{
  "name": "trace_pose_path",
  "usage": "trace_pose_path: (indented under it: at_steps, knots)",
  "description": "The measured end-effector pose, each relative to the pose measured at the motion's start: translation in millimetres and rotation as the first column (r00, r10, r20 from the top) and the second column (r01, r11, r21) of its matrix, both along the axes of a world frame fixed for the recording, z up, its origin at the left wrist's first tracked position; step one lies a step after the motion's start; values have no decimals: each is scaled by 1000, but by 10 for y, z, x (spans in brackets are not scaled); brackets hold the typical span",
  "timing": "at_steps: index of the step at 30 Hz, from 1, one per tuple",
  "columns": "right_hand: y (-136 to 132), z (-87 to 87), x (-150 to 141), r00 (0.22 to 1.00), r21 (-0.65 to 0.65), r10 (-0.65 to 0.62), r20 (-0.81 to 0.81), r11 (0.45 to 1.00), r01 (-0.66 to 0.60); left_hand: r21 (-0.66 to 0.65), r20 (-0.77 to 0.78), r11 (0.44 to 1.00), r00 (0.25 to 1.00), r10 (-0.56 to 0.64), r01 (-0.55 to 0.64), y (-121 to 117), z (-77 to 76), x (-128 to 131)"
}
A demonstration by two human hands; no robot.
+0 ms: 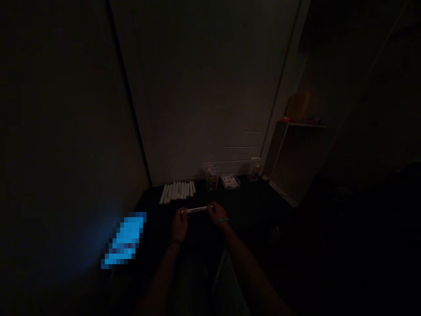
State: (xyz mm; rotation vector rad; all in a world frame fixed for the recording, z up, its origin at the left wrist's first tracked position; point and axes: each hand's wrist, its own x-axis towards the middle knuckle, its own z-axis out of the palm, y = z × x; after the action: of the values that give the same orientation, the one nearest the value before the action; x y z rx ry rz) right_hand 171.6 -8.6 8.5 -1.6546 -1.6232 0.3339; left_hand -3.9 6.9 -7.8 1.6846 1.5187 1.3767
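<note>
Between my two hands a white marker (pixel 196 210) is held level above the dark table. Its left end is in the closed fingers of my left hand (pixel 179 224). At the other end, the fingers of my right hand (pixel 217 212) pinch it, and a band circles that wrist. Just beyond my left hand lies a row of several white markers (pixel 177 192), side by side. The light is dim, so the marker's tip and any print on it cannot be made out.
A clear container with a label (pixel 212 180) stands behind my hands, beside a low clear box (pixel 230 181) of small items. Another clear container (pixel 254 170) is at the back right. A bright blurred blue screen (pixel 126 241) glows at left. A shelf unit (pixel 292 162) stands at right.
</note>
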Motion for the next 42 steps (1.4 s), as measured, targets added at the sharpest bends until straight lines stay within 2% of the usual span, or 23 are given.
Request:
trace_pose_path:
  at_steps: [15,26,34,42]
  knots:
    - [-4,5,6,1000,0,2,-31,1000,-2,23,-33,1000,999,22,-21,41,-55,-15]
    - [-17,34,-9,1000,-39,-21,15,999,22,22,-16,1000,1000,13,-13,4,-5,-6]
    - [-42,51,-4,1000,-48,-7,-15,999,7,-11,14,1000,1000,13,-13,-34,52,10]
    - [-9,15,-14,999,-15,-32,1,999,32,-6,5,1000,1000,14,-14,-34,59,7]
